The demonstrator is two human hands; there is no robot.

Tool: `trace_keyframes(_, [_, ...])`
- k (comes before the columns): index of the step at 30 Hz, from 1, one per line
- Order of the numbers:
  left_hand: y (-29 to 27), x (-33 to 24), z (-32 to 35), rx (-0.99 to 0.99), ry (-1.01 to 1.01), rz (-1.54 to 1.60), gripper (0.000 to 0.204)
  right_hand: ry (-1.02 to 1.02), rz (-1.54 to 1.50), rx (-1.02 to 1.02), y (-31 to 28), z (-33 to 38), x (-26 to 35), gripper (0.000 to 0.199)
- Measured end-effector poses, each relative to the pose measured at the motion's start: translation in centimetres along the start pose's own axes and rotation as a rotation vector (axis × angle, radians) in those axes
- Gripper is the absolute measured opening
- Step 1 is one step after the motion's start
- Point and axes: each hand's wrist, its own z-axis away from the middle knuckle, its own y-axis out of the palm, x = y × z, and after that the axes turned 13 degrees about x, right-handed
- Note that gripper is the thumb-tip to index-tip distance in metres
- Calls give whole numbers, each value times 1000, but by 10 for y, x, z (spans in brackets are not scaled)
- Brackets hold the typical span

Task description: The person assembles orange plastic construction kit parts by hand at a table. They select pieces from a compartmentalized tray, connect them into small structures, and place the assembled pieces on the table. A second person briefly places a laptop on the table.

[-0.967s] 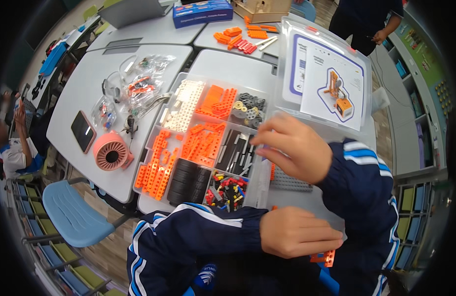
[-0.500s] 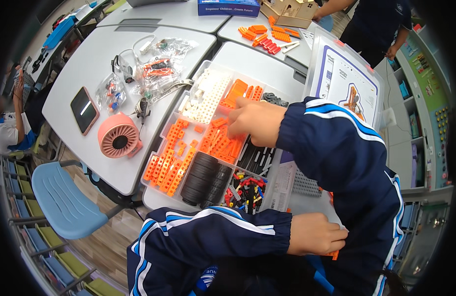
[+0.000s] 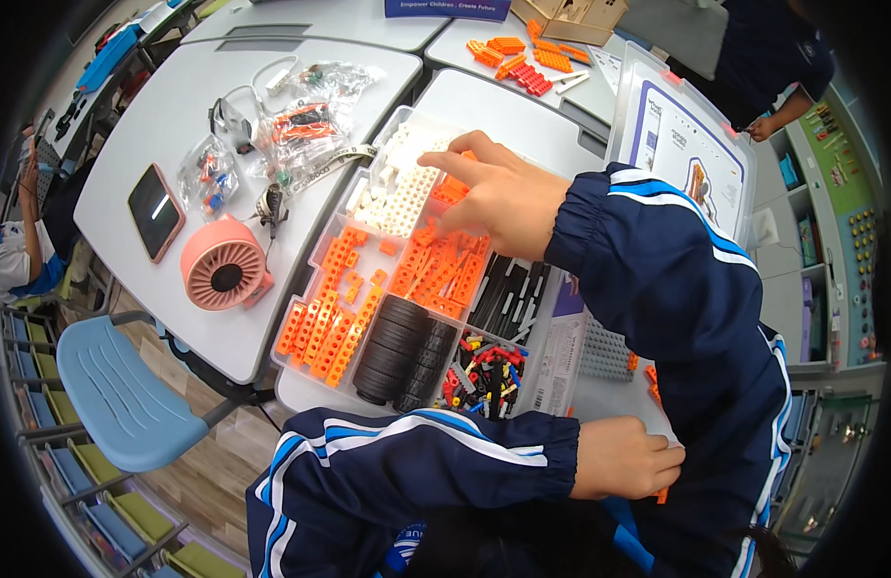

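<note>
My right hand [image 3: 508, 197] hovers with fingers apart over a clear compartment case [image 3: 317, 258], above the white beams [image 3: 412, 197] and the orange beams [image 3: 436, 270]. Nothing shows between its fingers. Nearer to me, my left hand [image 3: 626, 459] is closed on an orange building piece [image 3: 662, 496], of which only an end peeks out below the fingers. Other compartments hold black tyres [image 3: 389, 349], black rods [image 3: 508, 299], mixed small connectors [image 3: 484, 371] and more orange beams [image 3: 334, 323]. My right hand hides part of the case's far compartments.
Left of the case lie a pink fan [image 3: 224, 265], a phone [image 3: 157, 214] and bagged parts [image 3: 305, 125]. The case's raised lid [image 3: 638, 101] holds a picture sheet. A grey studded plate [image 3: 607, 352] lies on the right. Another person [image 3: 773, 58] stands at the far right.
My right hand has lifted a little and its fingers have spread, shifting toward the white beams. My left hand stays almost in place, still closed on the orange piece.
</note>
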Motion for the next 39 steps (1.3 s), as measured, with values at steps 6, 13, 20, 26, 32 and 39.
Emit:
trace_keyframes(6, [3, -2, 1, -29, -23, -28, 30, -17, 93, 52, -2, 4, -8, 34])
trace_keyframes(13, [5, -4, 1, -71, -45, -56, 26, -139, 28, -110, 11, -7, -8, 21])
trace_keyframes(20, [4, -4, 2, -60, -54, -70, 24, -128, 141, -125, 19, -16, -8, 20])
trace_keyframes(26, [6, -6, 2, -93, -74, -68, 24, -211, 173, -157, 23, -19, -9, 19])
trace_keyframes(32, [7, -6, 4, -102, -77, -58, 26, -216, 144, -228, 4, -11, -15, 20])
trace_keyframes(39, [4, -7, 6, -93, -87, -39, 25, -179, 141, -186, -6, -4, -10, 25])
